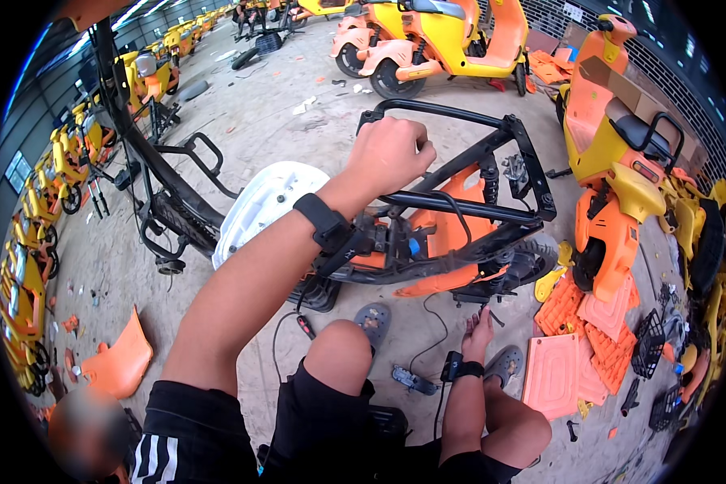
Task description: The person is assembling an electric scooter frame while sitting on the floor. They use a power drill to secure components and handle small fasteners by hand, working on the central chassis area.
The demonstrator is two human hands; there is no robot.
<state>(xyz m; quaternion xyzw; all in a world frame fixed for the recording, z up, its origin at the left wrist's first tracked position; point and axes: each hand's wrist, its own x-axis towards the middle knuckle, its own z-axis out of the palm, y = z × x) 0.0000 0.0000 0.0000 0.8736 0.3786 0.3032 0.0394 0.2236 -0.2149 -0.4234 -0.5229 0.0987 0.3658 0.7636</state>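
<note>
A stripped scooter frame (532, 173) of black tubing stands before me. My left hand (391, 153) is closed in a fist over the front of its upper tubes; what the curled fingers grip, if anything, is hidden. A white plastic panel (270, 194) sits beside my left forearm, and an orange panel (452, 218) shows inside the frame. Lower down, my right hand (477, 332) reaches below the rear wheel (536, 258). Its fingers are bent against a small dark part that I cannot make out. A black device (452, 367) sits at my right wrist.
Orange panels (552, 375) lie piled at right, near a black basket (647, 343). A dark cable (440, 335) runs to a small device (415, 379) between my feet. Another scooter (605, 105) stands behind. A blurred person (89, 436) is at lower left, by an orange shell (121, 359).
</note>
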